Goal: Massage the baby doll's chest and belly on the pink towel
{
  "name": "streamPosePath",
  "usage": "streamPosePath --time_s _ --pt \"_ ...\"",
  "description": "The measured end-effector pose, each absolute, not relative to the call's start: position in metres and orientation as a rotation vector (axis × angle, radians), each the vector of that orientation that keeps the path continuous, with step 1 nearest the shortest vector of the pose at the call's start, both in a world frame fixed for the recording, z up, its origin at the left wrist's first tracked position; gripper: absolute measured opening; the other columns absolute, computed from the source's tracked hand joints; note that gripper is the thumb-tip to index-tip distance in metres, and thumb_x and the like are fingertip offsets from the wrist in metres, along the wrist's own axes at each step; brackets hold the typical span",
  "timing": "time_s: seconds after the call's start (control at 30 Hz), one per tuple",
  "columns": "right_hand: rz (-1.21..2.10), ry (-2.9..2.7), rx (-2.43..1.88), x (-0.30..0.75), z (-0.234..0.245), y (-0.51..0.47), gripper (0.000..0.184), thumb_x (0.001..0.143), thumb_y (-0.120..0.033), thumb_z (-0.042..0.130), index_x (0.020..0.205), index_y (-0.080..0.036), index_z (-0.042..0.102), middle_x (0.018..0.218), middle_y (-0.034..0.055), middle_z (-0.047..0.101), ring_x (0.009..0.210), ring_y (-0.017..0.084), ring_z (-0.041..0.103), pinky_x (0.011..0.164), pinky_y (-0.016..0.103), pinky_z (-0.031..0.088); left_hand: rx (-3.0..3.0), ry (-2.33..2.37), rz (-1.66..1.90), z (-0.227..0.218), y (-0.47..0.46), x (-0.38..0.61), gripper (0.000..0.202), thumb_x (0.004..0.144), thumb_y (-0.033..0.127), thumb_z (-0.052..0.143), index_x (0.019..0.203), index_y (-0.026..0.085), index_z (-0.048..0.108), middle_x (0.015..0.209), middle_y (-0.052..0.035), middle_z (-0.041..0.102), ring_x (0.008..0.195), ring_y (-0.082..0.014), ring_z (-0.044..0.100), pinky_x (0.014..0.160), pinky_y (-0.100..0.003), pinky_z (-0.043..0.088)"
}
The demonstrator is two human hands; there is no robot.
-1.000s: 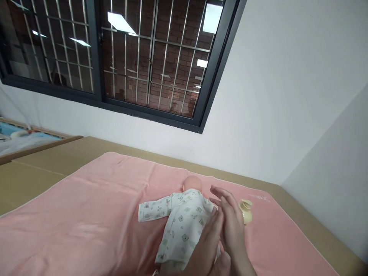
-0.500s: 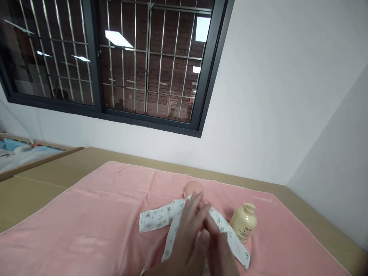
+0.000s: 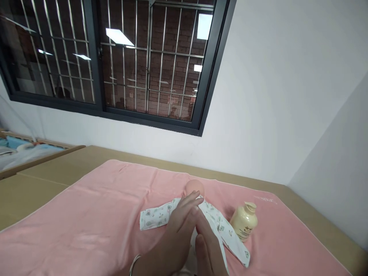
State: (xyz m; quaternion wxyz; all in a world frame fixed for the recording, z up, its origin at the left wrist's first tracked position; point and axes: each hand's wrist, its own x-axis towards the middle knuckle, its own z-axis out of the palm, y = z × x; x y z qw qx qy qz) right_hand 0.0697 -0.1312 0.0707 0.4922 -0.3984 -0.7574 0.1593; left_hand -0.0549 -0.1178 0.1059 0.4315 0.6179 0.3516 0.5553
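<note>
My left hand [image 3: 176, 234], with a thin bracelet at its wrist, has its fingers stretched out and leans against my right hand [image 3: 209, 243]. The right hand's fingers are straight too, and the two palms face each other with the fingertips meeting. Nothing shows between them. Below them, a baby doll lies on a pink blanket [image 3: 94, 214]; its round head [image 3: 194, 186] shows past my fingertips. White printed clothing [image 3: 156, 217] covers it, sleeves spread to both sides. My hands hide most of its body. A cream pump bottle [image 3: 244, 222] stands beside the right sleeve.
The blanket lies over a tan tabletop [image 3: 43, 178] against a white wall [image 3: 273, 96]. A dark-framed window [image 3: 143, 119] with metal bars is above. At far left, a wood-edged bay [image 3: 28, 159] holds blue and white items.
My hands, blurred and crossed at the fingers before, are now sharper with the palms slid against each other. The left hand has shifted a little to the left. Doll and bottle stay in place.
</note>
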Motion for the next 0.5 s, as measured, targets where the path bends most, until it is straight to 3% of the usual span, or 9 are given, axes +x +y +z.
streamPosePath --time_s 0.2,0.3,0.4,0.5 --pt "0.34 -1.703 -1.092 0.081 0.091 -0.122 0.052 0.098 -0.057 0.027 0.137 -0.031 0.048 0.157 0.0015 0.028 0.146 0.03 0.016 0.115 0.056 0.028 1.558 0.869 1.368 0.089 -0.134 -0.035 0.052 0.096 0.05 0.039 0.144 0.03 0.042 0.154 -0.0017 0.035 0.146 -0.0235 0.024 0.122 -0.049 0.017" --pt "0.385 -1.566 -1.151 0.088 0.097 -0.117 0.051 0.099 -0.056 0.022 0.133 -0.029 0.049 0.161 0.0024 0.015 0.147 0.031 0.01 0.113 0.061 0.026 1.576 0.855 1.304 0.09 -0.144 -0.03 0.052 0.095 0.053 0.039 0.143 0.033 0.042 0.154 0.0009 0.035 0.146 -0.0237 0.022 0.122 -0.05 0.016" --pt "0.357 -1.583 -1.125 0.088 0.093 -0.116 0.053 0.1 -0.052 0.027 0.147 -0.028 0.032 0.161 0.0037 0.011 0.147 0.03 0.011 0.114 0.059 0.028 1.521 0.906 1.21 0.094 -0.147 -0.03 0.055 0.095 0.055 0.036 0.145 0.032 0.039 0.157 0.0035 0.028 0.148 -0.0237 0.015 0.123 -0.049 0.012" --pt "0.287 -1.79 -0.968 0.079 0.081 -0.122 0.061 0.099 -0.052 0.032 0.154 -0.031 0.018 0.158 0.0016 0.024 0.145 0.025 0.02 0.117 0.046 0.031 1.467 0.948 1.246 0.096 -0.143 -0.037 0.056 0.096 0.056 0.033 0.147 0.034 0.035 0.158 0.0065 0.024 0.148 -0.0219 0.008 0.123 -0.045 0.01"
